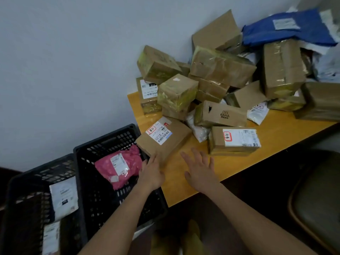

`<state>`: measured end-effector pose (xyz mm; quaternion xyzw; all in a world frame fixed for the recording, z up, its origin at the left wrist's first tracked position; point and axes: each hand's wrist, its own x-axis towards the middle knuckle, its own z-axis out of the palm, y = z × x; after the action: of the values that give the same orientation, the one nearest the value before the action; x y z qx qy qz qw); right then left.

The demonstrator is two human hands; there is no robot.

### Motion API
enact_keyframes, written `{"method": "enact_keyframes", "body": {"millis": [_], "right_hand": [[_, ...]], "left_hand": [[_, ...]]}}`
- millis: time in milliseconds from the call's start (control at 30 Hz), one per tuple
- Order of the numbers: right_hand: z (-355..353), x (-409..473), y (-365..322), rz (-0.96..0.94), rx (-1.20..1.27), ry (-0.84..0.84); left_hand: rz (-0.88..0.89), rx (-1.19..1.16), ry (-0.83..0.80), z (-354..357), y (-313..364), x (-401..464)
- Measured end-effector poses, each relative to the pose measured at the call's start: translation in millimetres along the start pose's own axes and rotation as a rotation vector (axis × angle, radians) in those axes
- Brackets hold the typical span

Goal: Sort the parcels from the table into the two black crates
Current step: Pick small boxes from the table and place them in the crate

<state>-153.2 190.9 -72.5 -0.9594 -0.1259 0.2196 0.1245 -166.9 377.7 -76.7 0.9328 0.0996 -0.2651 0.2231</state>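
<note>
While the left hand (151, 172) rests its fingers against the near corner of a flat box (163, 139) at the table (276, 137) edge, the right hand (199, 169) hovers just beside it, fingers spread and holding nothing. More parcels (222, 70) lie heaped toward the wall. Beside the table stand two crates: the near crate (103, 144) holds a pink bag (118, 166), the far crate (24, 181) a white bag (63, 197).
</note>
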Motion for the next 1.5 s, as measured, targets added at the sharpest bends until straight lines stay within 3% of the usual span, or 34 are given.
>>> {"method": "enact_keyframes", "body": {"millis": [133, 267, 467, 567, 633, 800, 967, 1033, 1200, 1367, 1433, 1500], "right_hand": [[8, 1, 5, 0.009, 0.023, -0.061], [13, 1, 7, 0.051, 0.068, -0.097], [16, 9, 0, 0.089, 0.267, -0.112], [18, 11, -4, 0.076, 0.262, -0.128], [19, 11, -4, 0.077, 0.223, -0.156], [26, 10, 3, 0.079, 0.247, -0.220], [21, 10, 19, -0.006, 0.297, -0.082], [19, 12, 20, -0.041, 0.293, -0.064], [23, 8, 13, 0.108, 0.354, -0.046], [30, 2, 8, 0.254, 0.547, -0.073], [32, 2, 9, 0.278, 0.590, -0.086], [32, 3, 9, 0.307, 0.610, -0.090]], "left_hand": [[0.009, -0.094, -0.124, 15, -1, 6], [0.105, -0.139, -0.028, 24, 2, 2], [0.195, -0.423, -0.059, 21, 9, -10], [0.107, -0.399, 0.184, 15, -1, -13], [0.021, -0.352, 0.246, 13, -15, -11], [-0.043, -0.555, 0.147, 8, -21, -17], [-0.192, -0.584, -0.022, 18, -28, -18], [-0.226, -0.573, 0.079, 24, -31, -21], [-0.273, -0.922, 0.194, 27, -31, -20], [-0.319, -1.146, 0.072, 23, -20, -17], [-0.328, -1.091, 0.073, 21, -20, -15], [-0.313, -0.830, 0.241, 22, -26, -13]]}}
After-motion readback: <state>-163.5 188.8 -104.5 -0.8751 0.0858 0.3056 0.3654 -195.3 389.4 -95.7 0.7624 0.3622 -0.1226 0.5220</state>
